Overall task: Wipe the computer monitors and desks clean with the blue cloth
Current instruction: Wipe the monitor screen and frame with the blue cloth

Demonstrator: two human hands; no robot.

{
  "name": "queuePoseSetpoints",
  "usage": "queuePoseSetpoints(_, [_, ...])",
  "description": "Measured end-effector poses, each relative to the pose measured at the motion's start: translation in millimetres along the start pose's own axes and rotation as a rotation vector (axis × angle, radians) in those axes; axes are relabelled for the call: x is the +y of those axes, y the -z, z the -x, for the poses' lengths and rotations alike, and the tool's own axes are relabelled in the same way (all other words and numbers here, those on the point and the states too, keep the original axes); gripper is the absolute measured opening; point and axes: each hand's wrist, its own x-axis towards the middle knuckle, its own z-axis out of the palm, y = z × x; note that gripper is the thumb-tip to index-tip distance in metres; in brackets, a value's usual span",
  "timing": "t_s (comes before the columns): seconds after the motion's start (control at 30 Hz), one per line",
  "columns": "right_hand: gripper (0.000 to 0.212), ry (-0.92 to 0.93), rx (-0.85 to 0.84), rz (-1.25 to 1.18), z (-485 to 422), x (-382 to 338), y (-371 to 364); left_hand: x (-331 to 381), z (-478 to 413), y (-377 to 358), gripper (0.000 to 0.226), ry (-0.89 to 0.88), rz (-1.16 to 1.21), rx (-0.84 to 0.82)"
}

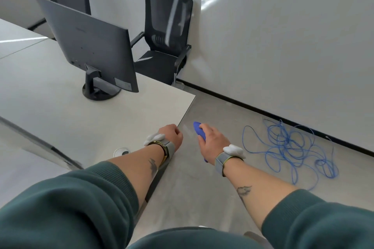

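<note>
A dark monitor (pixel 91 46) stands on the white desk (pixel 50 111), its back towards me, on a round black foot. My right hand (pixel 212 139) grips a bunched blue cloth (pixel 199 130) in the air over the floor, just right of the desk's side edge. My left hand (pixel 172 134) has its fingers curled in a loose fist at that desk edge and holds nothing that I can see. A wristband with a white tracker is on each wrist.
Two black mesh office chairs (pixel 166 36) stand behind the desk by the white wall. A tangled blue cable (pixel 289 145) lies on the grey floor to the right. A round cable port (pixel 121 151) sits in the desk near my left forearm.
</note>
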Motion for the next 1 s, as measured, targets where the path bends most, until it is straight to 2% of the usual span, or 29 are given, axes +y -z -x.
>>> queuePoseSetpoints(0.17, [0.035, 0.025, -0.016, -0.053, -76.5, 29.4, 7.6, 45.3, -66.5, 3.2, 0.029, -0.026, -0.088, -0.029])
queuePoseSetpoints(0.33, [0.034, 0.096, -0.047, -0.074, -142.8, 60.5, 19.9, 77.8, -126.1, -4.4, 0.014, -0.024, -0.131, -0.044])
queuePoseSetpoints(0.43, [0.034, 0.176, -0.100, -0.080, -209.0, 101.6, 38.0, 128.8, -178.0, -8.7, 0.012, 0.028, -0.112, -0.009])
queuePoseSetpoints(0.6, [0.033, 0.252, -0.129, -0.093, -279.2, 141.1, 63.0, 190.8, -232.5, -7.0, 0.029, 0.058, -0.139, 0.077])
queuePoseSetpoints(0.67, [0.031, 0.291, -0.168, -0.093, -310.7, 153.5, 73.6, 210.7, -258.6, -4.1, 0.028, 0.082, -0.132, 0.070])
queuePoseSetpoints(0.93, [0.032, 0.433, -0.232, -0.046, -415.5, 139.4, 62.6, 212.9, -332.0, 18.0, 0.016, 0.221, -0.081, 0.091])
queuePoseSetpoints(1.0, [0.032, 0.463, -0.241, -0.036, -447.2, 127.4, 59.4, 204.2, -361.8, 24.8, 0.022, 0.261, -0.072, 0.114])
